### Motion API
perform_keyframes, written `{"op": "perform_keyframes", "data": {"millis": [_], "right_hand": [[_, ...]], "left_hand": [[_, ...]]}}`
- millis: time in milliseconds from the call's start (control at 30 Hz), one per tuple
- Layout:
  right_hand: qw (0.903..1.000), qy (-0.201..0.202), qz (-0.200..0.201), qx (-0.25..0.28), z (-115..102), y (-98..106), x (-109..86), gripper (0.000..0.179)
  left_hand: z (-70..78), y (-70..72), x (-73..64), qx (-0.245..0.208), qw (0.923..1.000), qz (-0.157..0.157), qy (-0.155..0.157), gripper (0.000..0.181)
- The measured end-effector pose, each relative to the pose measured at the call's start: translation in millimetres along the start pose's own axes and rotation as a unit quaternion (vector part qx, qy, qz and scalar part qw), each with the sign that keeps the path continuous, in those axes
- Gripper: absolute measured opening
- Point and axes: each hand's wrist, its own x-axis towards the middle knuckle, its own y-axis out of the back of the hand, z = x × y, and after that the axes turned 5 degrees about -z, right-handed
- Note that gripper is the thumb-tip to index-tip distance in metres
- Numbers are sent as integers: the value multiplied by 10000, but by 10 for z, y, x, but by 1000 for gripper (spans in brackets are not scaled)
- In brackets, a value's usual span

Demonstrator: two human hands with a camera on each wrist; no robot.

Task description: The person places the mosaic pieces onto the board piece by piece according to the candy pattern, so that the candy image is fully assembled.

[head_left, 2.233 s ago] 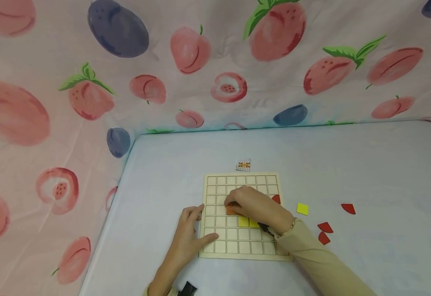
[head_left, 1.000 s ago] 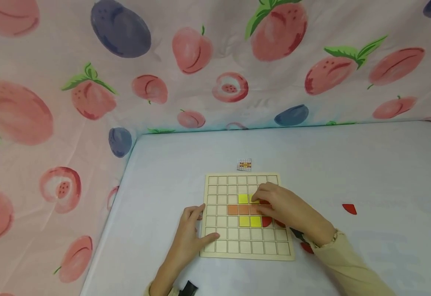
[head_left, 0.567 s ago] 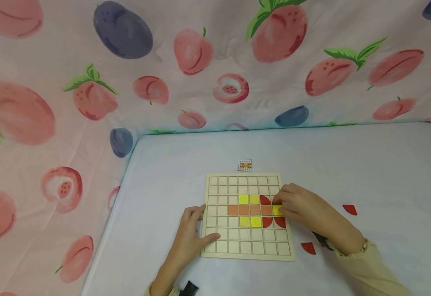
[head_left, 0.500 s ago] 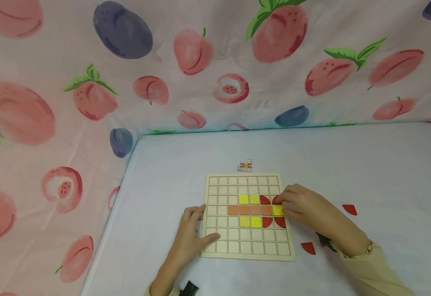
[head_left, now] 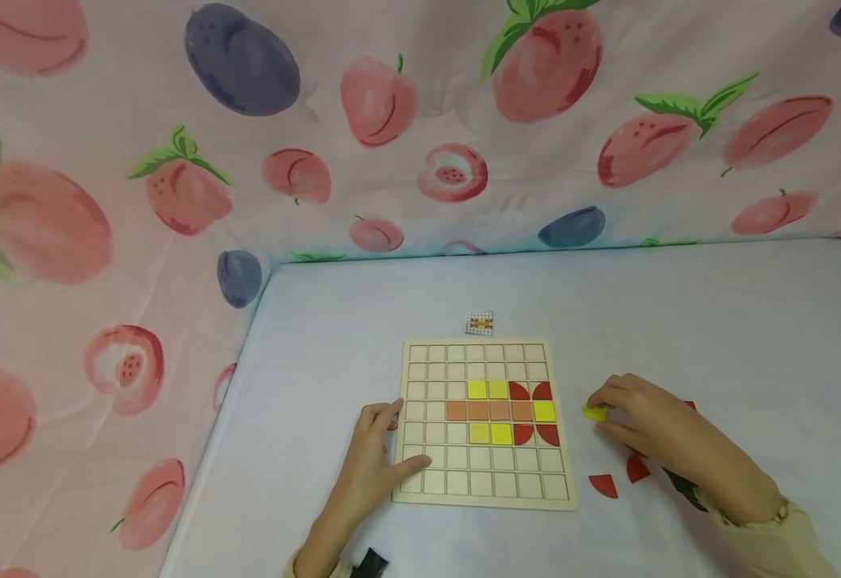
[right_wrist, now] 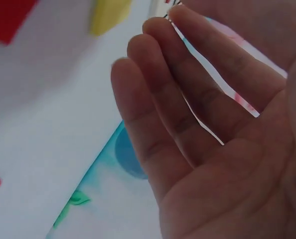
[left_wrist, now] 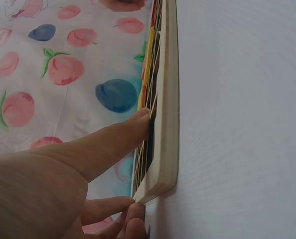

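A wooden grid board (head_left: 431,482) lies on the white table. It bears yellow squares (head_left: 489,433), a row of orange squares (head_left: 467,411) and red quarter-circle tiles (head_left: 548,434). My left hand (head_left: 370,461) rests at the board's left edge, its straight thumb (left_wrist: 108,142) on the grid and its other fingertips at the edge. Right of the board, my right hand (head_left: 652,421) hovers with loosely bent fingers over a loose yellow square (head_left: 594,413), partly covering it. The right wrist view shows that yellow square (right_wrist: 108,15) apart from the fingers.
Loose red quarter-circle tiles (head_left: 603,486) lie right of the board, one partly hidden behind my right hand. A small printed pattern card (head_left: 480,323) lies beyond the board's far edge. A fruit-print cloth (head_left: 392,160) stands behind the table.
My right hand has left the board and moved right to the loose yellow square. Over these frames, yellow, orange and red tiles come into view on the grid. My left hand stays put.
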Motion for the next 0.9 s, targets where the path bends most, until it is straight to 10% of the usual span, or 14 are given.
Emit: {"op": "perform_keyframes", "data": {"millis": [567, 900], "right_hand": [[9918, -769, -973, 304, 351, -47, -268, 19], [9948, -684, -711, 265, 382, -87, -380, 21]], "left_hand": [[6, 5, -3, 32, 10000, 35, 72, 85], [2, -2, 0, 59, 10000, 46, 53, 85]]}}
